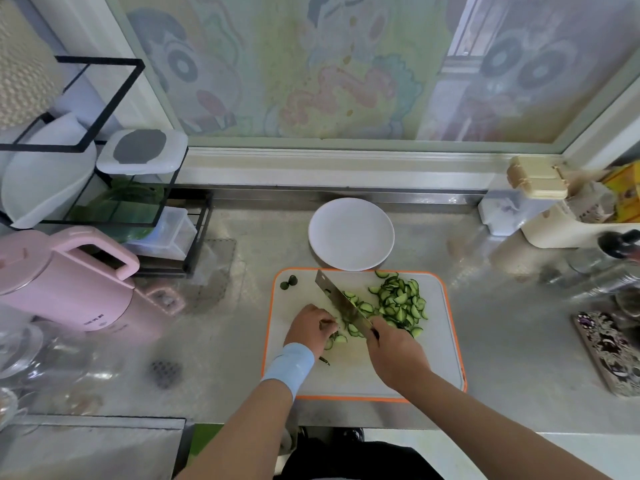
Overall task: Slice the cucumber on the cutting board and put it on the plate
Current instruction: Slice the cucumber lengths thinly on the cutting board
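Note:
A grey cutting board point(433, 344) with an orange rim lies on the steel counter. A heap of cucumber slices point(401, 301) sits on its far right part, and two dark end pieces point(289, 282) lie at its far left corner. My right hand point(394, 355) grips the handle of a cleaver point(337, 299), whose blade slants across the board. My left hand point(311, 325), with a light blue wristband, curls its fingers over the last bit of cucumber point(337, 337) beside the blade. An empty white plate point(351, 233) stands just behind the board.
A pink kettle point(69, 282) and a black wire rack point(104, 188) with containers stand at the left. Glassware point(31, 344) crowds the near left. Boxes point(540, 192), bottles point(609, 268) and a patterned phone point(609, 351) sit at the right. A window runs behind the counter.

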`<move>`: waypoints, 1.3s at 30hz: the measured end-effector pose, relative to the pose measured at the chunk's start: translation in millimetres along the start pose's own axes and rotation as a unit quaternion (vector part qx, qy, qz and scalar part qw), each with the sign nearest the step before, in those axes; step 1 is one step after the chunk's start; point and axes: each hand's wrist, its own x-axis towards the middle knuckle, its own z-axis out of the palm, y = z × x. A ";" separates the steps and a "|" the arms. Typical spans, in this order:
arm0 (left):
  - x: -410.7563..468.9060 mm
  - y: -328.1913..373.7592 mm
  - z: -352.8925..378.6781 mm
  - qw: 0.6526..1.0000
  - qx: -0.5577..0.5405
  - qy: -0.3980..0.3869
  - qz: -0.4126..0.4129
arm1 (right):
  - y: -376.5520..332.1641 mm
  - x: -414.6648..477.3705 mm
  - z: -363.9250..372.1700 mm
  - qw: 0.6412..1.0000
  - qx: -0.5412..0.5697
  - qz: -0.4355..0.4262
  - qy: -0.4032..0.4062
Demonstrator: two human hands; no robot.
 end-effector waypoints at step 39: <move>14.2 72.0 21.4 0.993 0.095 0.022 0.066 | 65.2 43.7 -74.4 0.959 -0.164 -0.224 -0.052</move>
